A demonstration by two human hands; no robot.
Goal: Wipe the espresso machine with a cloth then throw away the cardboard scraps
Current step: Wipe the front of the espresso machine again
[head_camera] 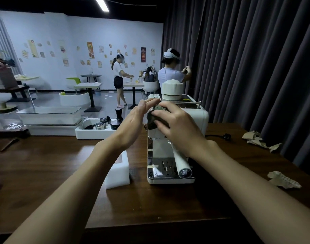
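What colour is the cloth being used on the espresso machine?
Dark grey, slightly mottled; the cloth shows in the head view, under the right hand.

machine [200, 117] under the r hand [177, 124] is cream-white, w/ shiny chrome on the drip tray [163, 167]. cloth [151, 120] btwn both hands is dark grey-green, kinda mottled. table [44, 164] = dark brown wood grain. foam block [118, 173] just below the l hand [134, 124] is plain white. tray [83, 135] left of the l hand is white too, tamper [118, 118] in it is black. scraps [284, 180] out right of the r hand are tan/grey-brown. curtain [247, 59] above the r hand is dark grey, vertical folds.
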